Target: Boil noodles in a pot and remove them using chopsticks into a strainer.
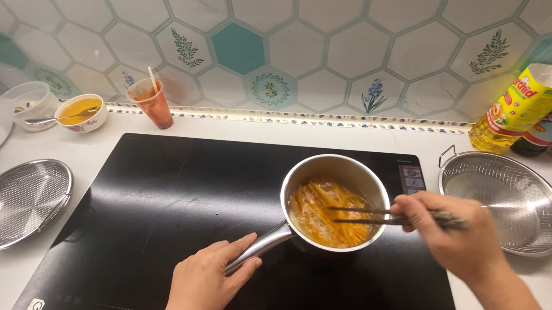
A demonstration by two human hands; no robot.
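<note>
Steadying the small steel saucepan (334,202) on the black induction hob (172,219) by its handle, the left hand (208,281) braces it while the right hand (455,235) grips dark chopsticks (376,215) stirring orange strips.

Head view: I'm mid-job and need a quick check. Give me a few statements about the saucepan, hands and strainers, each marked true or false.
1. The left hand rests on the handle of the saucepan. True.
2. The right hand holds a spoon. False: it holds chopsticks over the pan.
3. The saucepan is empty. False: orange strips sit in bubbling liquid.
4. A metal strainer lies on each side of the black cooktop. True.
</note>
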